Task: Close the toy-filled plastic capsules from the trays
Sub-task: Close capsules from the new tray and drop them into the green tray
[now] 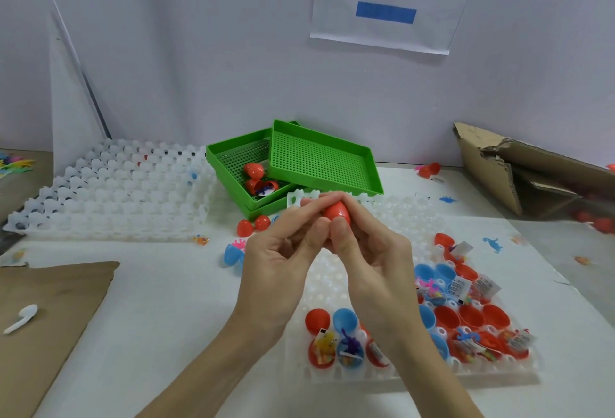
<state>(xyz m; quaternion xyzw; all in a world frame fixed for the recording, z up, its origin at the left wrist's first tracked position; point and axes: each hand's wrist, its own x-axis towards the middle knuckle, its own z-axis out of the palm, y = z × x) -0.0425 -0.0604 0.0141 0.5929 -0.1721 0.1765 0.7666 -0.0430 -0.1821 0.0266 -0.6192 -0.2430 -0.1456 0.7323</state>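
**Two hands on one red capsule**

Both hands meet above the white tray [412, 374]. The left hand [279, 261] and right hand [376, 257] curl their fingers round a red capsule [336, 211], thumbs pressed against its near side; whether its halves are fully joined is hidden by the fingers.

The white tray holds open red and blue capsule halves [466, 317] with small toys and paper tags, mostly at its right and near edges. Behind the tray, the green baskets [322, 157] sit stacked askew, the lower one holding red capsules [254, 171]. Left of the baskets lies a stack of empty white trays [109, 191]. A cardboard box [532, 167] is cut off at the right edge.
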